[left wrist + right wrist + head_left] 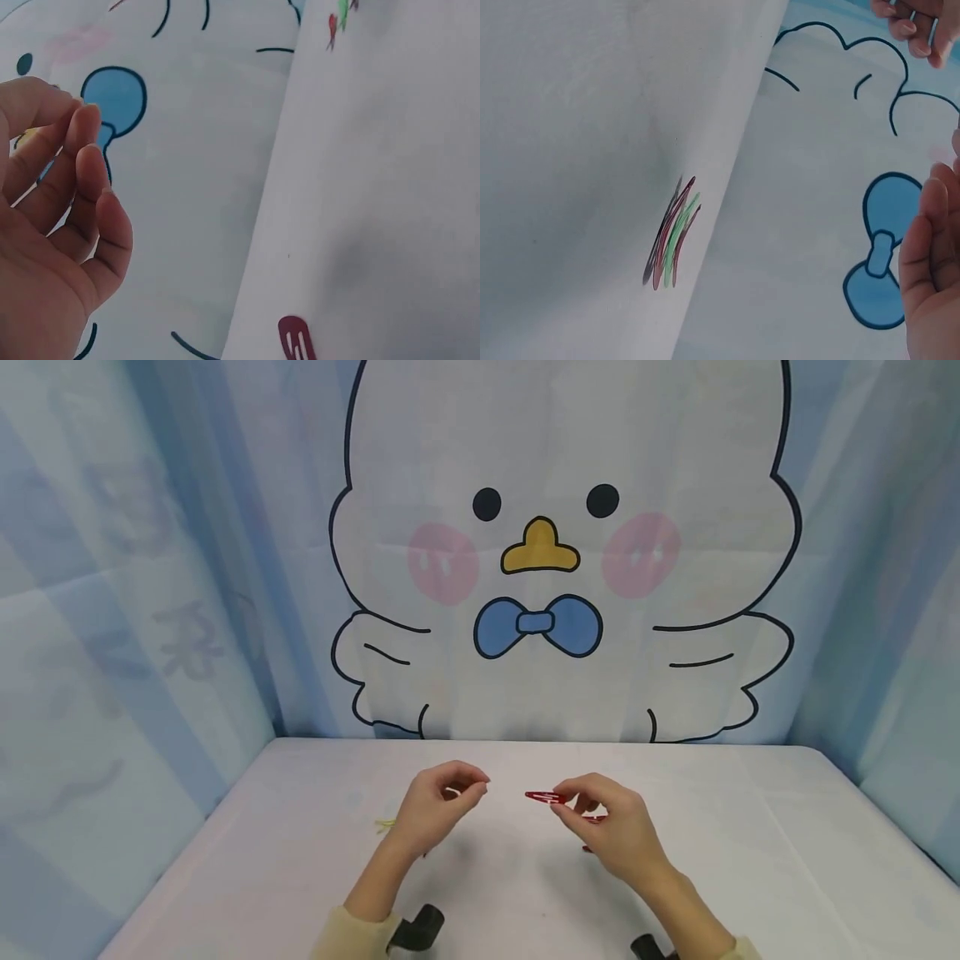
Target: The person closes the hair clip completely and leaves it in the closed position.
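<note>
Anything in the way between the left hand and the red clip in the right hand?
Nothing visible: in the head view, an open gap above the tabletop separates the left hand from the red clip pinched by the right hand.

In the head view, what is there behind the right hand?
Parts of what look like red hair clips show behind the right hand, on the table; the hand covers the rest.
</note>
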